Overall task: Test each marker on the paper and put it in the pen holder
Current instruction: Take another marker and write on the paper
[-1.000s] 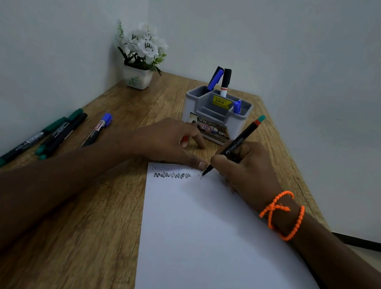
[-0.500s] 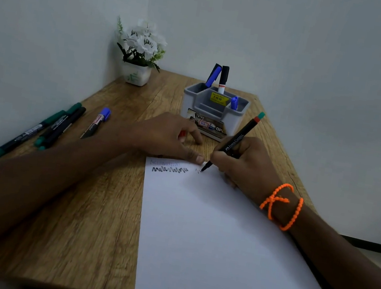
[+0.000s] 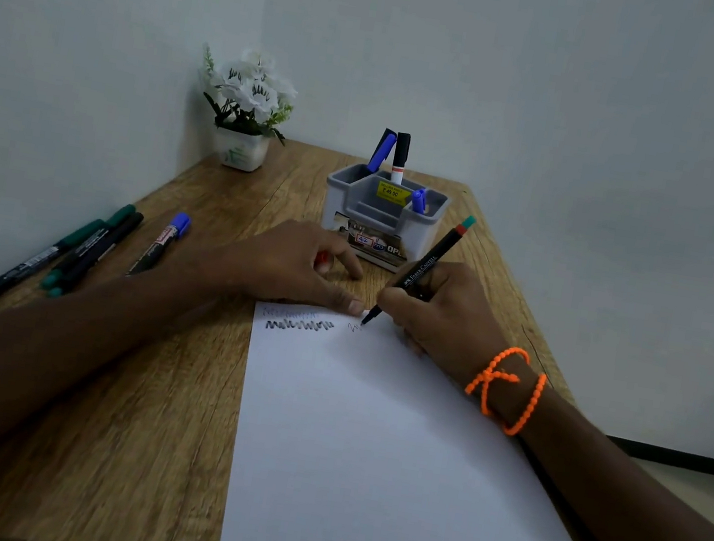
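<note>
Two hands work at the paper's [image 3: 385,462] far edge: the right hand [image 3: 442,312] pinches the black marker [image 3: 423,271], tip on the sheet, while the left hand [image 3: 295,267] presses the paper flat, apparently curling round a red cap [image 3: 322,258]. If that pressing slackens, the paper could slide and smear the line.

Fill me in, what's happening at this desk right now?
A person is testing markers. The right hand grips a black marker, tip on the paper, starting a faint squiggle beside a dark scribble. The left hand presses the sheet's top edge and holds something red, likely the cap. Three markers stand in the pen holder; four more lie on the desk at left.
</note>
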